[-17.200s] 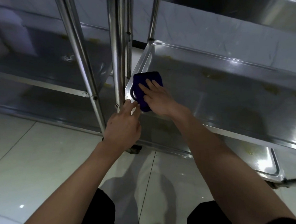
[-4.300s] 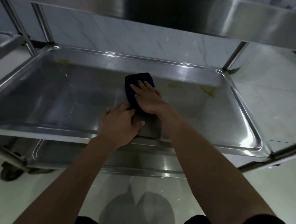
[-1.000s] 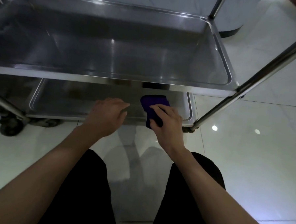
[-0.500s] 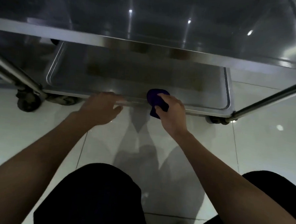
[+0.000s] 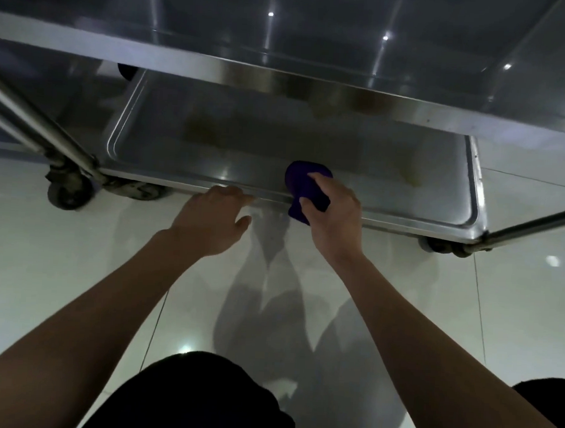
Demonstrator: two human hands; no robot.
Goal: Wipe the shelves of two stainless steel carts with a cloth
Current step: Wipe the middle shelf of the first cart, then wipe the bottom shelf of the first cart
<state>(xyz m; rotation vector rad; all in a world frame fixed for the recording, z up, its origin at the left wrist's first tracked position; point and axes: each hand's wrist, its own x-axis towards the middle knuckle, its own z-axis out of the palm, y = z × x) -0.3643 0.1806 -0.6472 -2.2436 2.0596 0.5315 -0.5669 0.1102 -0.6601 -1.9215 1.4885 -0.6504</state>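
A folded dark blue cloth [image 5: 301,182] lies over the front rim of the stainless steel cart's bottom shelf [image 5: 391,173]. My right hand [image 5: 331,216] grips the cloth, fingers curled over its near part. My left hand [image 5: 214,218] is beside it, fingertips touching the shelf's front rim, fingers fairly straight. Yellowish stains show on the bottom shelf at the back and near the right end. The middle shelf [image 5: 281,79] overhangs it and hides its rear part.
Cart posts [image 5: 33,125] slant at left, and another post [image 5: 536,224] at right. Castor wheels [image 5: 66,186] sit under the left corner, one wheel [image 5: 436,246] under the right. Glossy white tile floor [image 5: 75,268] lies below. My dark-clothed knees are at the bottom.
Over the last second my view dropped from the middle shelf to the bottom shelf. My right hand carried the cloth onto the bottom shelf's front rim; my left hand moved to that rim.
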